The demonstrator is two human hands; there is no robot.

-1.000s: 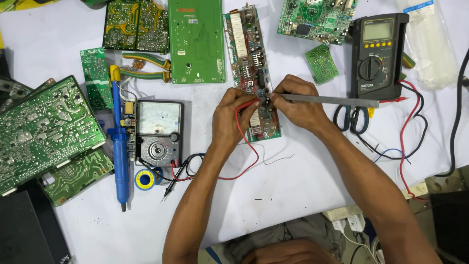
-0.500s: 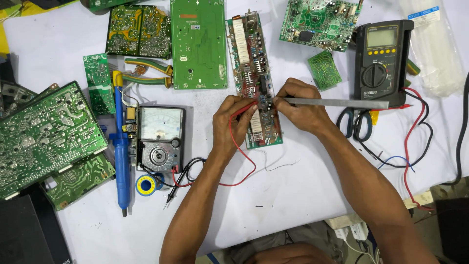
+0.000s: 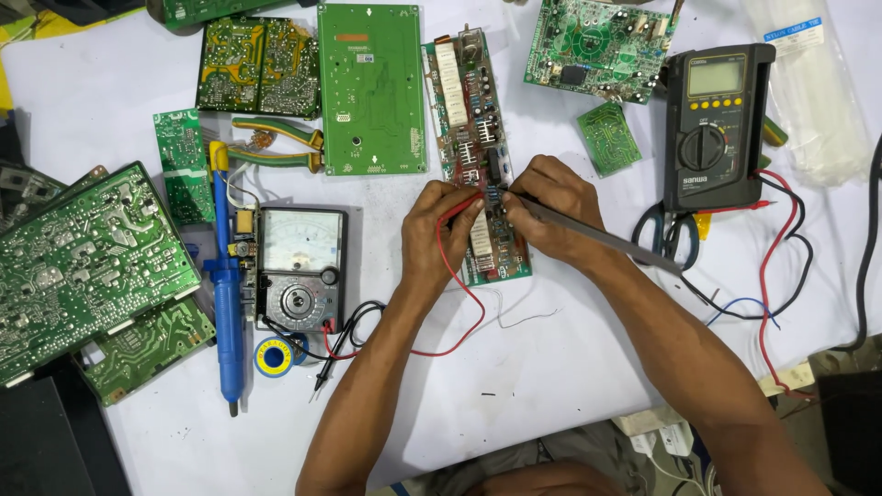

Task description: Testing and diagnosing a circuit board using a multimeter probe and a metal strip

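Note:
A long narrow circuit board [image 3: 467,110] with white and black components lies on the white table. My left hand [image 3: 439,230] pinches a red test probe, its tip pressed to the board's lower half; a red lead [image 3: 459,312] runs from it toward the analog meter [image 3: 299,268]. My right hand [image 3: 548,209] grips a long grey rod-shaped tool [image 3: 611,241], its tip touching the board close to the red probe. Both hands cover the middle of the board.
A black digital multimeter [image 3: 714,124] stands right, with scissors [image 3: 669,237] and red and black leads. A blue desoldering pump [image 3: 227,294], solder roll [image 3: 274,356], a loose black probe [image 3: 333,360] and several green boards [image 3: 87,266] lie left. Another green board [image 3: 372,87] lies beside the long one.
Both hands stay on the board with the same tools. The view has shifted slightly, and the grey tool's handle now points lower right instead of straight right.

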